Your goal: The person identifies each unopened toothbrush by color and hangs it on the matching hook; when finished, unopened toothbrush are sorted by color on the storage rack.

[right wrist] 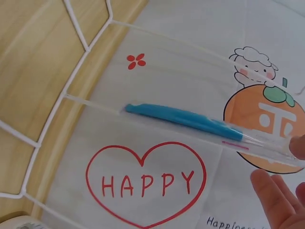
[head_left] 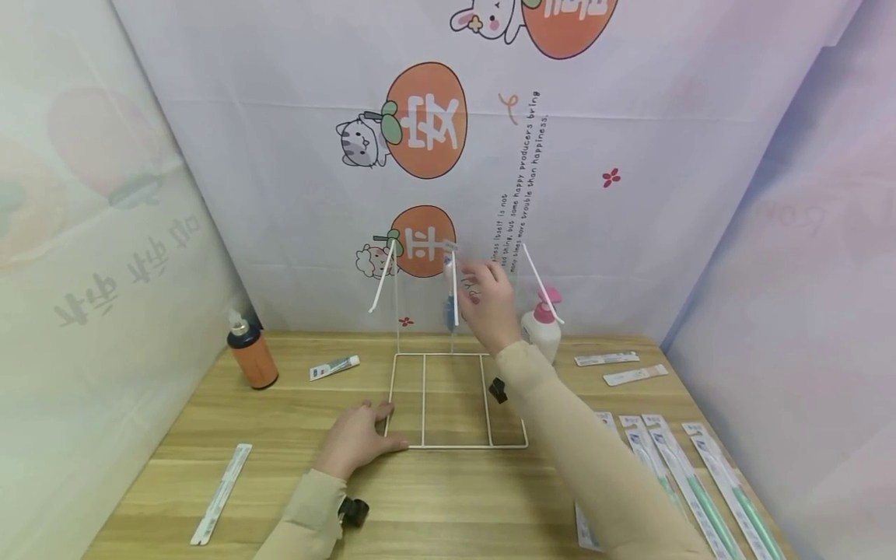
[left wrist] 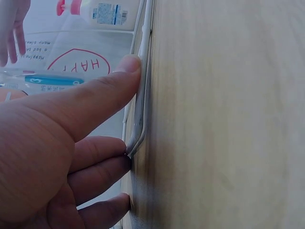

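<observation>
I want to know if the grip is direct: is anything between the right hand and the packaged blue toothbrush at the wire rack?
Nothing visible. The right hand reaches the packaged blue toothbrush at its top end, against the wire rack.

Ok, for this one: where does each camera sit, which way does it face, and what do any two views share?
Head: above the wooden table, looking forward and down; both forearms, left hand and right hand show.
Left wrist: low at the tabletop, facing along it; thumb and fingers press the white wire rack.
Right wrist: raised, facing the backdrop; fingertips by a packaged blue toothbrush.
Shared: the rack appears in all three views.
</observation>
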A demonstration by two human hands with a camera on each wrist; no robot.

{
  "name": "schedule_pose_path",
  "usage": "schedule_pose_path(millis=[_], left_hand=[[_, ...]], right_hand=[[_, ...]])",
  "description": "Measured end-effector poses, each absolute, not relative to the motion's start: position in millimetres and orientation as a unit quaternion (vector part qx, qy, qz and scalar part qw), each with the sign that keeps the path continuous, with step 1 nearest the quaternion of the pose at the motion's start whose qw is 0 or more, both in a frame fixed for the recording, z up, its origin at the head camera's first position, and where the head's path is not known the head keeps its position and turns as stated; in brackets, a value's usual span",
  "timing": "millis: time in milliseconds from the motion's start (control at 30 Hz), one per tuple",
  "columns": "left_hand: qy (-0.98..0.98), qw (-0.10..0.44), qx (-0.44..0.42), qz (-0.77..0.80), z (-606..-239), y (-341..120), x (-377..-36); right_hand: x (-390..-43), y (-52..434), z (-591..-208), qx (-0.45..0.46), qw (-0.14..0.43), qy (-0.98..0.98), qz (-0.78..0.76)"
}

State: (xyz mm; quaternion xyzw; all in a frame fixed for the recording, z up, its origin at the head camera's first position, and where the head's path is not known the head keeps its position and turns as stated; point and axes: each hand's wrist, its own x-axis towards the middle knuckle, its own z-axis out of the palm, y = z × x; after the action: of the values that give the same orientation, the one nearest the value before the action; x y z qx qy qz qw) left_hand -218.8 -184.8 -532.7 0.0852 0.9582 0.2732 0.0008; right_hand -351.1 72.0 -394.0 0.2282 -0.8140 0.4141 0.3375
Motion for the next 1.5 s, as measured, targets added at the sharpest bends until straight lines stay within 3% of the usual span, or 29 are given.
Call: schedule_pose_path(millis=[433,833,1200,1500], left_hand=[[0.955,0.004,0.075,0.286,-532,-182,-218],[0.954,0.001,0.078,0.289,-530,-181,-217],[0.954,0.005,0.077,0.289,-532,-182,-216],[0.954,0.009,0.072,0.292,-532,-182,-217]], right_hand=[[-291,155,-428,0.214,0.276,-0.859,0.375],[-246,262,-468,0.144,0.080,-0.890,0.426],[-234,303,-497,0.098,-0.009,-0.916,0.389],[-240,315,-519,0.085,-0.027,-0.923,0.375]])
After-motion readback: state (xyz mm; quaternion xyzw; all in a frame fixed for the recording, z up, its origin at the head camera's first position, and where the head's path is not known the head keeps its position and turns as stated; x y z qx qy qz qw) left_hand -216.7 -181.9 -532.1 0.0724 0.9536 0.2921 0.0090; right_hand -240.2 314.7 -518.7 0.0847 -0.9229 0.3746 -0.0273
